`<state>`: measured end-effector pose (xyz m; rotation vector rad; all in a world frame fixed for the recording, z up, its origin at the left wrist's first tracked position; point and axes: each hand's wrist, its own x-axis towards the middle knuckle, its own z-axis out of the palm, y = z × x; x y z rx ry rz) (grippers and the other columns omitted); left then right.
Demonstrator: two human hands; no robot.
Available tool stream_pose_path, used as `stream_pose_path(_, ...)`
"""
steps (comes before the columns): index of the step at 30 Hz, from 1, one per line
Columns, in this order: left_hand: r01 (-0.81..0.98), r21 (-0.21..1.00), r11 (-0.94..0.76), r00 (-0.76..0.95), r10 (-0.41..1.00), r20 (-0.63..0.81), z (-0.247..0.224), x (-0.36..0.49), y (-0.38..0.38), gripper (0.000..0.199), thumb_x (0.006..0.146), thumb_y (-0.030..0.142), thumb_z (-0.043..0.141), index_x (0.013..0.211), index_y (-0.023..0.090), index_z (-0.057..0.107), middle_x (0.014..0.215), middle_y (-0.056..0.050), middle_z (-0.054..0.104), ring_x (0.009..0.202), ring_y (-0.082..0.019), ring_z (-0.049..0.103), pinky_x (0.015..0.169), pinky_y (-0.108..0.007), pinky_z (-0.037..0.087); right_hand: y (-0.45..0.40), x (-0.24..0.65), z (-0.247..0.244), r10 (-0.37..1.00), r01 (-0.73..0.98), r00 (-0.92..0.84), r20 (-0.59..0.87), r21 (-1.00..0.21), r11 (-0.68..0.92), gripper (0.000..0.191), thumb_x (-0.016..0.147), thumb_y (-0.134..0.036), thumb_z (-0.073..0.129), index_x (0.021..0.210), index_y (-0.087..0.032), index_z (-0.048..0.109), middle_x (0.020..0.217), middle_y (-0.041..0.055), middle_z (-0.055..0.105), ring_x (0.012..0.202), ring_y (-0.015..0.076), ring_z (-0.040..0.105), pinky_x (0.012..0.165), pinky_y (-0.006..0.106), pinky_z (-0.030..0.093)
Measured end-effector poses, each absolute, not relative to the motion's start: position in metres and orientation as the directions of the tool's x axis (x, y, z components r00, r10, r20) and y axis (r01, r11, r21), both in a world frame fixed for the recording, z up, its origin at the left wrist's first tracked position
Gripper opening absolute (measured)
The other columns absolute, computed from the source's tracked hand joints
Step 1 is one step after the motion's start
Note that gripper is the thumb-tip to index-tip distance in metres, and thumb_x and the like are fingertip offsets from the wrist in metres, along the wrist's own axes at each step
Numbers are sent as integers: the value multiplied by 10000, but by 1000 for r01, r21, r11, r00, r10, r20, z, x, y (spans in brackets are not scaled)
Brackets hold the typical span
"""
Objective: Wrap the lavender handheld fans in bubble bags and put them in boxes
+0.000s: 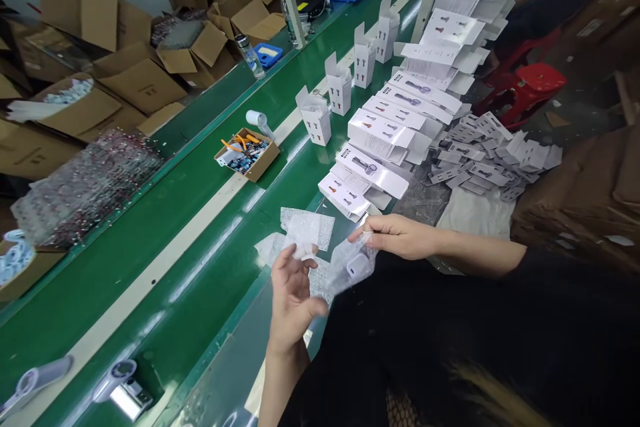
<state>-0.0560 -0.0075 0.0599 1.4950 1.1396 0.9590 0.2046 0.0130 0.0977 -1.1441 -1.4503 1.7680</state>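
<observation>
My right hand (400,235) pinches the upper edge of a clear bubble bag (345,265), in which a small pale device (358,268) shows. Just left of the bag is my left hand (295,293), palm up with its fingers curled and thumb apart; I see nothing held in it. Behind my left fingers, more bubble bags (320,230) lie on the bench edge. Flat printed white boxes (345,193) are stacked beyond my right hand.
Four upright open boxes (316,123) stand on the green belt (210,267) near a small carton of parts (265,163). Handheld fans (117,373) lie at the lower left. Cardboard boxes (140,77) line the far side; a red stool (537,83) stands at right.
</observation>
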Motion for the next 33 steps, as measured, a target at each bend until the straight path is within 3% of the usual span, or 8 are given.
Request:
stream_pose_path(3, 428, 877, -219, 528, 848, -46, 51, -39, -3, 1191, 479, 459, 858, 1444, 313, 175, 1436, -161, 356, 1157, -330, 519, 894, -462, 492, 9, 192, 84, 845, 84, -444, -298, -953, -292, 210, 856, -350, 523, 764, -161, 524, 906, 44, 642, 761, 140, 590, 641, 242, 497)
stream_pose_path(7, 547, 776, -315, 559, 827, -58, 22, -4, -8, 701, 757, 260, 656, 1390, 274, 355, 1246, -103, 571, 1112, -265, 556, 910, -431, 485, 11, 194, 56, 843, 201, -445, -303, -951, -236, 274, 902, -380, 439, 763, -161, 525, 734, 10, 586, 684, 124, 572, 609, 231, 489)
stream_pose_path(10, 640, 712, -290, 457, 888, -50, 2, -1, -10, 468, 789, 138, 521, 1247, 232, 537, 1123, -94, 640, 1021, -240, 600, 881, -402, 497, 24, 232, 39, 854, 411, -467, -228, -911, -19, 262, 894, -391, 476, 950, -160, 586, 991, 74, 617, 899, 189, 599, 755, 316, 514)
stream_pose_path(14, 646, 758, -83, 314, 935, -165, -7, -17, -1, 354, 758, 102, 464, 1038, 188, 664, 1059, -84, 680, 997, -229, 621, 908, -377, 472, 55, 298, 7, 962, 899, -266, -52, -373, 229, 562, 721, -109, 661, 1256, -211, 523, 1415, 182, 374, 1202, 367, 422, 915, 531, 403)
stream_pose_path(18, 467, 855, 225, 221, 907, -359, -3, -30, 10, 261, 762, 234, 541, 965, 175, 696, 957, -69, 700, 876, -215, 641, 807, -333, 491, 82, 325, -21, 926, 925, -373, 61, -53, 376, 437, 755, -24, 564, 1160, -184, 603, 1402, 183, 423, 1176, 356, 440, 864, 501, 426)
stream_pose_path(24, 157, 787, 596, 84, 786, -612, 1, -46, 12, 269, 604, 354, 751, 735, 127, 695, 627, -26, 616, 536, -115, 526, 522, -223, 402, 143, 305, 25, 796, 897, -359, 487, -57, 439, 208, 903, -220, 459, 971, -192, 654, 1162, 103, 611, 1072, 239, 524, 831, 348, 446)
stream_pose_path(28, -151, 745, 650, -42, 749, -662, 15, -66, 19, 278, 541, 302, 801, 704, 122, 665, 532, 23, 543, 477, -69, 453, 485, -191, 341, 227, 259, 62, 845, 893, -349, 405, -130, 431, 280, 937, -240, 401, 1121, -223, 611, 998, 64, 624, 804, 160, 558, 612, 249, 383)
stream_pose_path(33, -362, 838, 409, -245, 826, -508, 46, -85, 61, 265, 516, 251, 806, 694, 137, 647, 576, 16, 577, 511, -85, 510, 513, -202, 391, 330, 180, 52, 777, 761, -591, 216, -169, 626, 287, 922, -185, 413, 1137, -213, 601, 979, 73, 627, 813, 169, 565, 593, 243, 327)
